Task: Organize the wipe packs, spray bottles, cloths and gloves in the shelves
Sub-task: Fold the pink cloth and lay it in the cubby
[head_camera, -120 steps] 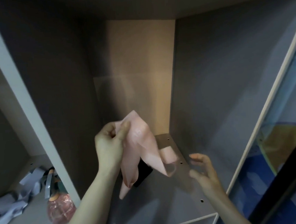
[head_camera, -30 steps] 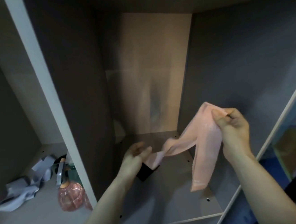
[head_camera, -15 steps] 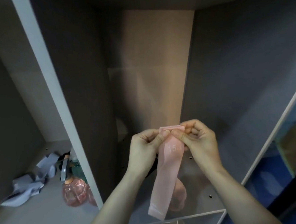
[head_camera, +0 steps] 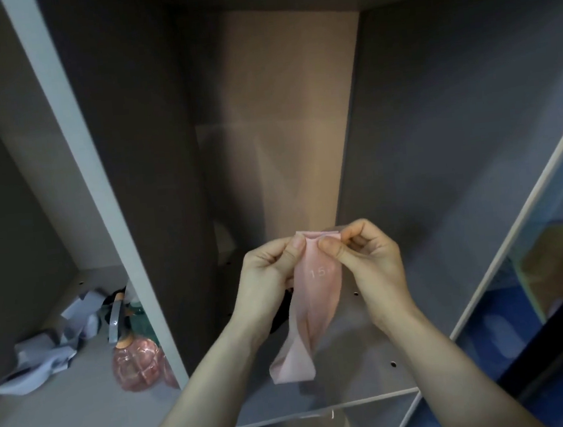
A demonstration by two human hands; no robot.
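Two hands meet at the centre of the frame, each pinching the top edge of a pink glove (head_camera: pixel 318 289) between thumb and curled fingers. The left hand (head_camera: pixel 269 276) grips the left corner of the cuff and the right hand (head_camera: pixel 367 260) the right corner, so the thin material hangs straight down below them, twisting a little near its lower end. Holding it by both corners this way probably serves to flatten or fold it before it is laid down. It hangs in front of the middle compartment, above the grey shelf board (head_camera: pixel 364 370) at lower centre, not touching it. A dark object sits low behind the left wrist, too hidden to identify. At lower left, in the neighbouring compartment beyond the white divider (head_camera: pixel 98 182), a pink spray bottle (head_camera: pixel 138 361) stands near the divider, with crumpled pale cloths (head_camera: pixel 43 360) lying further left.
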